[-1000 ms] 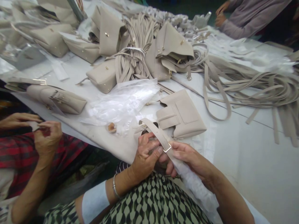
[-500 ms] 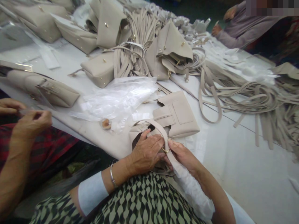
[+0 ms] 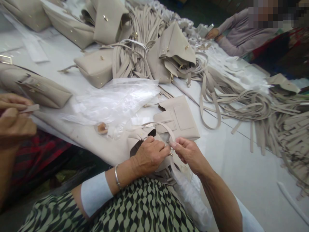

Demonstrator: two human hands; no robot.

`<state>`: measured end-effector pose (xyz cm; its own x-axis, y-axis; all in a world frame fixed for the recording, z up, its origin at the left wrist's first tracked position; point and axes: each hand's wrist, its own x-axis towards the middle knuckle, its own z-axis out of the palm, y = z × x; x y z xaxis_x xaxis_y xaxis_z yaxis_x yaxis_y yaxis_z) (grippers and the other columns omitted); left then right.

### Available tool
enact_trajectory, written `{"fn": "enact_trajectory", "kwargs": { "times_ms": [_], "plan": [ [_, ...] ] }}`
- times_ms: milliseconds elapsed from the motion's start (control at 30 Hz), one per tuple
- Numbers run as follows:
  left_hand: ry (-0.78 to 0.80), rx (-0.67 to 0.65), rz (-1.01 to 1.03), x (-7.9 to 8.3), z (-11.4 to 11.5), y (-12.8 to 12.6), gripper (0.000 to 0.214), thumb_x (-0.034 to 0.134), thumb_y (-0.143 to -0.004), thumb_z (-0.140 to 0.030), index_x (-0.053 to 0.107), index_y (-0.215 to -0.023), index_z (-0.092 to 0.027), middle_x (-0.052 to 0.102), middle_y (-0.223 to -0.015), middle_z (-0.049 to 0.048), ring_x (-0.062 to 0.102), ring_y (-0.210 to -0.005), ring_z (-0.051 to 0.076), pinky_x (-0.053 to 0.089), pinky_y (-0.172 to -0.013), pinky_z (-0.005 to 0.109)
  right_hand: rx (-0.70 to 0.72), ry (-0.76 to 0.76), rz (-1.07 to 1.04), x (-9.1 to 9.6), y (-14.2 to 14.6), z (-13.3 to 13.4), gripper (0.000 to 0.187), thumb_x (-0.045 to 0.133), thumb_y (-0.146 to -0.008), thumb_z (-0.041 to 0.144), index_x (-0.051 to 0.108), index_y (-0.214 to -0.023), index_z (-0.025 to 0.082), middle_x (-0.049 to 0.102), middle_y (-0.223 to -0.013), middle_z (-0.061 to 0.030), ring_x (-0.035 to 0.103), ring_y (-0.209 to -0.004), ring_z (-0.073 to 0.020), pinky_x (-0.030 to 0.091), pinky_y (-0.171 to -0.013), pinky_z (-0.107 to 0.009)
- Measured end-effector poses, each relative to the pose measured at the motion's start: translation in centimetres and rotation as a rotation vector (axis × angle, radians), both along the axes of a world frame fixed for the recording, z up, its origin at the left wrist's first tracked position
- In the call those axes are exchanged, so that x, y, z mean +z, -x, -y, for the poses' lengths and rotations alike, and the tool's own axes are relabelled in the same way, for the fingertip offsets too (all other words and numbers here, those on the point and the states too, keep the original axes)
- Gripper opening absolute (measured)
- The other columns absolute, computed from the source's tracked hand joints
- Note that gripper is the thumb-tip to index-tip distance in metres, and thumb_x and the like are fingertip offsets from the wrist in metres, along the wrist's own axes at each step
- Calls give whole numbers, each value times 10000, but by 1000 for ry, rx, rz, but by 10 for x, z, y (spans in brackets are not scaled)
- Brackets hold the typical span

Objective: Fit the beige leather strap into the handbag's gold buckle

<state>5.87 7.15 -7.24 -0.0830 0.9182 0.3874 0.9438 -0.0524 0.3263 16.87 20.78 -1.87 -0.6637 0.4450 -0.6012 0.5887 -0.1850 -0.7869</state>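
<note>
A small beige handbag (image 3: 135, 138) lies against my lap at the table edge, its dark opening showing. My left hand (image 3: 151, 154) is closed over it, fingertips gripping the strap by a gold buckle (image 3: 171, 153); the exact grip is partly hidden. Between thumb and fingers, my right hand (image 3: 189, 154) pinches the bag's beige strap (image 3: 162, 124), close beside my left fingertips. Below the buckle, white wrapping (image 3: 191, 196) covers part of the strap and hangs over my lap. Just beyond my hands lies a flat beige bag (image 3: 187, 117) with a pocket panel.
Clear plastic bags (image 3: 116, 100) lie to the left. Beige handbags (image 3: 95, 67) and a heap of loose straps (image 3: 251, 103) cover the far side and right. A co-worker's hands (image 3: 18, 119) hold a strip at left; another person (image 3: 238, 35) sits across the table.
My right hand has risen from lower on the strap to pinch it above the buckle. My left fingers have curled tighter. The strap loop has tipped lower, and the view has shifted slightly.
</note>
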Motion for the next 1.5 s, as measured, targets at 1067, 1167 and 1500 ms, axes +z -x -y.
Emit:
{"fn": "enact_trajectory", "kwargs": {
  "times_ms": [1067,1167,1500],
  "plan": [
    [83,85,81,-2,9,-9,181,362,-899,-183,533,-847,-160,509,-714,32,468,-669,188,302,-665,363,-148,221,-69,-21,-20,8,312,587,-815,368,630,-1047,165,652,-713,-29,614,-612,-160,498,-646,-291],
    [101,71,69,2,8,-7,184,353,-899,-174,516,-814,-164,506,-709,36,469,-660,189,305,-667,359,-21,132,-35,-15,-17,3,367,589,-817,408,635,-1079,155,646,-719,-31,614,-622,-166,497,-650,-297],
    [139,44,55,9,11,-6,189,335,-895,-169,505,-812,-175,513,-709,34,478,-659,193,298,-652,356,133,120,-42,-9,-19,0,496,594,-828,446,585,-1225,147,640,-679,-29,601,-647,-168,499,-678,-319]
  ]
}}
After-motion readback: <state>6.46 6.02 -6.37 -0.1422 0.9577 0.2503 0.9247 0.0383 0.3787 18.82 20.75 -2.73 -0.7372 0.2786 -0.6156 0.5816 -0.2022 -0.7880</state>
